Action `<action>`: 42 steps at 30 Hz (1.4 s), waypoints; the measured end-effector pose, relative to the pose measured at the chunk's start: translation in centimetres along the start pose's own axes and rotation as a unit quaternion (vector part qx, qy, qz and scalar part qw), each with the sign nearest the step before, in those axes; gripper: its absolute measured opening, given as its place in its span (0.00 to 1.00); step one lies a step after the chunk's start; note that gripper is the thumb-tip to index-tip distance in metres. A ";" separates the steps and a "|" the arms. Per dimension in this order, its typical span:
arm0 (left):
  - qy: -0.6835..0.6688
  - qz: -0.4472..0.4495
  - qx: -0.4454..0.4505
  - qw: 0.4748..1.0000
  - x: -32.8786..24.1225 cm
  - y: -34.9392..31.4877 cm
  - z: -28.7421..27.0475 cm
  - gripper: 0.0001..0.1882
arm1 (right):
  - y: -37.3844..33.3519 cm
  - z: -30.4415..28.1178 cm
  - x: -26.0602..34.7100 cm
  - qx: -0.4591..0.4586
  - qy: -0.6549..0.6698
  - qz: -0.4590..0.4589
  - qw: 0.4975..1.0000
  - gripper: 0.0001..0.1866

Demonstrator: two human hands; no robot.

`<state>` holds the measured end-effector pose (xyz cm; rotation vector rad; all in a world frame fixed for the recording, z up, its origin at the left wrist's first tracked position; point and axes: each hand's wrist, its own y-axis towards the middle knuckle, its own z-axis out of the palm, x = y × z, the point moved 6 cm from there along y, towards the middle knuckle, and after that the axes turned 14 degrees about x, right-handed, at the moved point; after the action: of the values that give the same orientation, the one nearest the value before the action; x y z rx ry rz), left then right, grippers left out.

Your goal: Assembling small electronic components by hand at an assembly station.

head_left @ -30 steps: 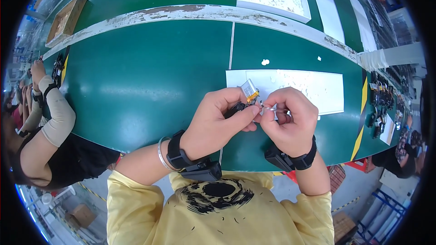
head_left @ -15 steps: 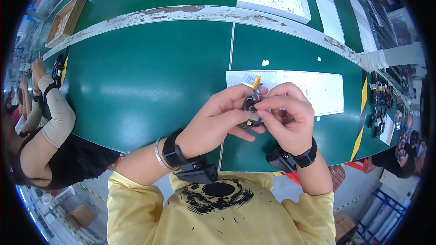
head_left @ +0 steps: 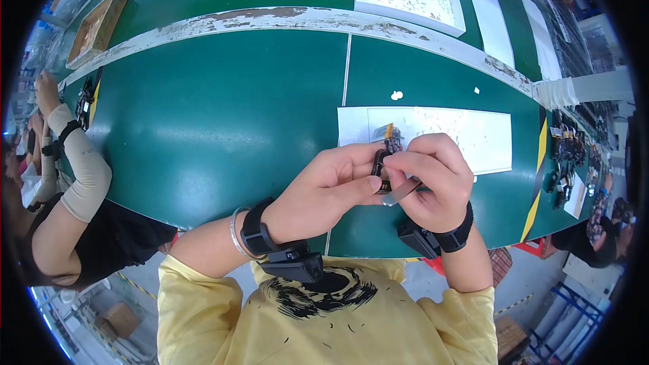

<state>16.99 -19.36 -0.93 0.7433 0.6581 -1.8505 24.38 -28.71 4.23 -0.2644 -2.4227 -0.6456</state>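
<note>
Between the thumb and fingers of my left hand [head_left: 323,186] is a small black electronic device [head_left: 378,165], tipped on its side. A battery pouch with a yellow edge [head_left: 387,132] and fine wires stick up from its far end. My right hand [head_left: 438,177] meets the device from the right, thumb and forefinger pinched against it. Across those right fingers lies a flat shiny metal tool [head_left: 401,192] with a rounded end; its other end is hidden in the hand. Whatever the right fingertips pinch is too small to tell.
Just beyond my hands lies a white sheet [head_left: 466,136] dotted with small pieces. White scraps [head_left: 397,95] rest on the green table [head_left: 223,108]. Past a worn white ledge stand a white tray [head_left: 405,0] and a wooden box [head_left: 98,30]. Co-workers sit to either side.
The device has turned from facing up to on edge, and its battery has tilted. The metal tool has come into sight across my right fingers. My right hand has shifted slightly nearer me.
</note>
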 end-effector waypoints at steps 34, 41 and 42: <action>0.401 -0.047 -0.076 0.912 -5.7 -1.3 -3.1 0.12 | -0.8 0.1 -3.6 0.146 0.274 0.181 0.933 0.09; 0.159 0.089 -0.193 0.964 -6.0 -1.2 -5.6 0.06 | -0.6 -0.8 -3.4 0.120 0.251 0.164 0.946 0.07; 0.161 0.089 -0.186 0.965 -6.2 -1.3 -5.6 0.06 | -0.7 -0.8 -3.4 0.114 0.256 0.169 0.945 0.07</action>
<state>18.87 -11.22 0.09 0.8280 1.0774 -1.3979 27.25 -29.85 2.50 -0.3561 -1.8685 -0.2344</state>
